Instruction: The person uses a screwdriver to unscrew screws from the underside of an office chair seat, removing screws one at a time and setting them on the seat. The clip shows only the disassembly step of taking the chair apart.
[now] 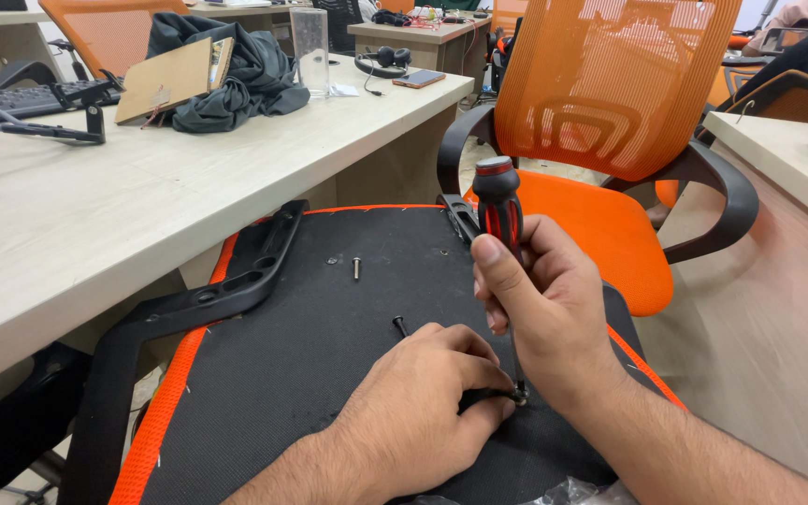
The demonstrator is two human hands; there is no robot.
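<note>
The right hand (540,304) has its fingers wrapped tight around the red-and-black handle of a screwdriver (499,210), which stands nearly upright with its tip down on the black underside of an upturned chair seat (329,374). At that tip, the left hand (418,402) pinches thumb and fingertips together on a small dark fastener (514,396), pressed against the seat's fabric. Just beyond the left hand on the seat, a loose black screw (399,324) lies free; farther up the seat lies a silver bolt (356,268). A black plastic armrest (222,285) lies along the seat's left edge. Beyond the seat's far right corner stands an orange mesh office chair (610,84), and left of the seat runs a pale wooden desk (95,206).
</note>
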